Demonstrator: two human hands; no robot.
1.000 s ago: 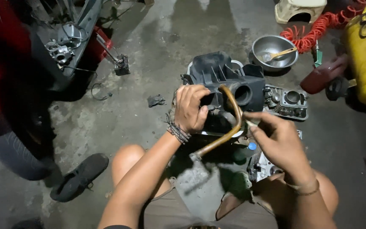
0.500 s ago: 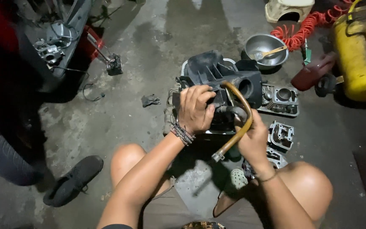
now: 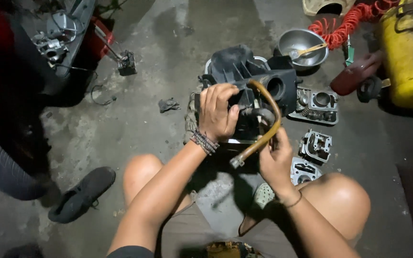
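My left hand (image 3: pixel 218 112) grips the near side of a black plastic housing (image 3: pixel 244 71) with a round opening, held above the concrete floor. A curved brownish rubber hose (image 3: pixel 268 126) arcs from the top of the housing down towards me, with a metal clamp at its free end. My right hand (image 3: pixel 276 160) is closed around the lower part of that hose, just right of my left hand. A beaded band sits on my left wrist. My bare knees frame the work from below.
Metal engine parts (image 3: pixel 316 105) and a cylinder head (image 3: pixel 315 145) lie to the right. A steel bowl (image 3: pixel 303 45), red coiled hose (image 3: pixel 347 21) and yellow tank (image 3: pixel 407 52) are at back right. A motorcycle (image 3: pixel 48 43) stands left, a black shoe (image 3: pixel 82 193) near it.
My right hand has drawn in closer to the housing and slid along the hose. The view has shifted, so the housing sits lower and nearer me.
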